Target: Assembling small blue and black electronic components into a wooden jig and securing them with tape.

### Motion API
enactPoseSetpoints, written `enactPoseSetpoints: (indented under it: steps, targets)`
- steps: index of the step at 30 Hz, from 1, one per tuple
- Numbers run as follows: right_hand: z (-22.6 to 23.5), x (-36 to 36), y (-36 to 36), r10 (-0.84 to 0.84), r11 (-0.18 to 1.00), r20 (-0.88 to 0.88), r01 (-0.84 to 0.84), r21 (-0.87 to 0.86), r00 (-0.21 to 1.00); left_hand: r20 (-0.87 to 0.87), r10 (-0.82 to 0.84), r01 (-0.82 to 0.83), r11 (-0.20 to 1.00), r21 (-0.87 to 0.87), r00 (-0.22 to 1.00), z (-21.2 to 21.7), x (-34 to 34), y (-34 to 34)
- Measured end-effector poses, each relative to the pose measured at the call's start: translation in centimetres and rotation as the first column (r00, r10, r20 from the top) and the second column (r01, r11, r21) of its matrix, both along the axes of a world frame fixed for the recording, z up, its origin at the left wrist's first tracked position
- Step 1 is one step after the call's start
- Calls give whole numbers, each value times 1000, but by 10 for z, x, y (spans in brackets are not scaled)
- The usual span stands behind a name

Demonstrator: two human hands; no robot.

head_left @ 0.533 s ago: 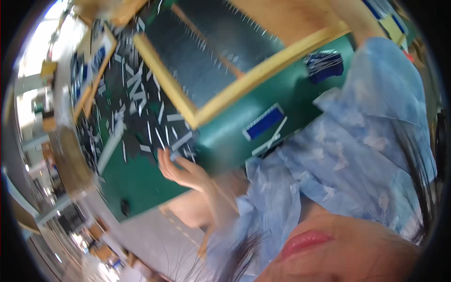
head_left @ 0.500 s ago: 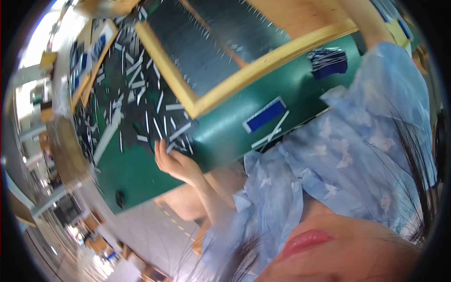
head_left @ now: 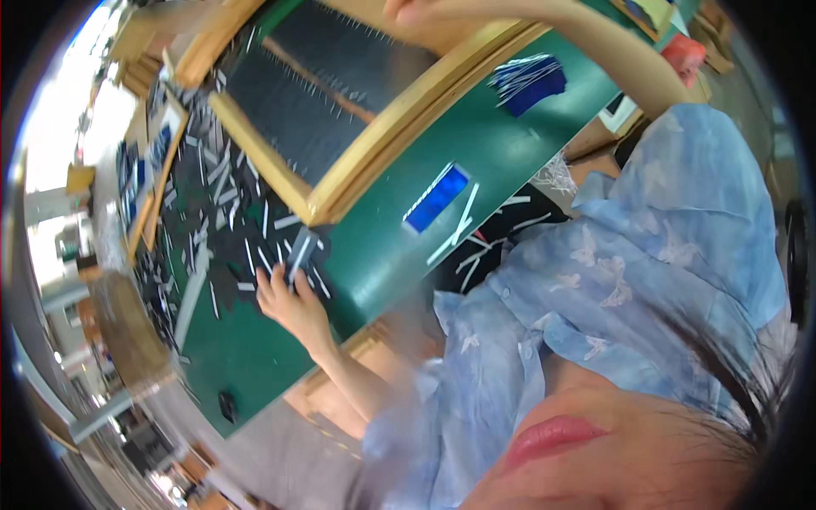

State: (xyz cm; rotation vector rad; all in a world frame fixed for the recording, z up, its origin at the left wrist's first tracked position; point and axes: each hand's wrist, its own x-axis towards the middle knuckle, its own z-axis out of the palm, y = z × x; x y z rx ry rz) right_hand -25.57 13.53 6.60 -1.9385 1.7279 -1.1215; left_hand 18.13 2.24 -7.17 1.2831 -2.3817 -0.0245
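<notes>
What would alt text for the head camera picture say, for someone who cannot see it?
A person's left hand reaches into a scatter of small white and dark strips on a green table, while the right hand rests at the top of a wooden frame holding a dark panel. A blue card lies nearby.

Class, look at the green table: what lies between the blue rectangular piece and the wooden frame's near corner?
In the head view, only bare green table shows between the blue rectangular piece and the wooden frame; the white strips lie on the piece's other side.
</notes>
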Motion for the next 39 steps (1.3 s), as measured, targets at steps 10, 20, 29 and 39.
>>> enactPoseSetpoints:
  steps: [10, 20, 29, 39]
  targets:
    - [-18, 114, 37, 318, 932, -9, -314, -183, 948, -935, 301, 573, 739, 353, 188, 68, -96, 99]
    - [-20, 108, 45, 399, 896, -209, -428, -118, 893, -813, 270, 478, 697, 535, 516, 85, -130, 142]
    - [-48, 119, 40, 7, 754, -630, -418, -506, 776, -816, 476, 628, 535, 565, 328, 77, -133, 140]
    - [-113, 88, 88, 602, 798, -278, -570, 192, 749, -899, 364, 375, 820, 433, 242, 34, -82, 107]
